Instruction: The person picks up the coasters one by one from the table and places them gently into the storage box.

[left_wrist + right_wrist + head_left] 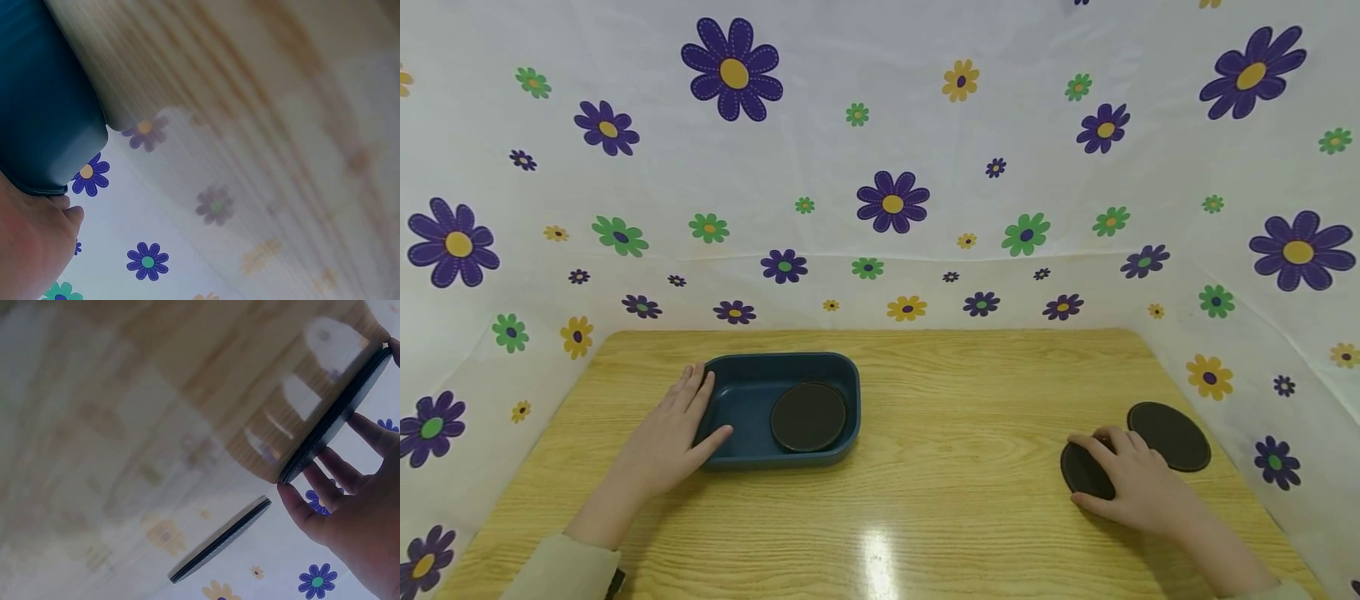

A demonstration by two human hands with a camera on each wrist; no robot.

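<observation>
A dark blue rectangular tray [741, 462] stands on the left half of the table with one round black coaster [808, 417] lying inside, toward its right end. My left hand [666, 437] rests on the tray's left side, its fingers straight along the rim and the thumb reaching over the near left corner. Far to the right, my right hand [1138, 479] grips a second black coaster [1084, 471] by its edge, thumb on the near side and fingers spread along the far side. Another black coaster [1171, 436] lies flat just beyond that hand.
The table [955, 467] has a light wood-grain top that reflects the lamp near its front. A white cloth [820, 158] with printed purple, green and yellow flowers encloses the back and both sides.
</observation>
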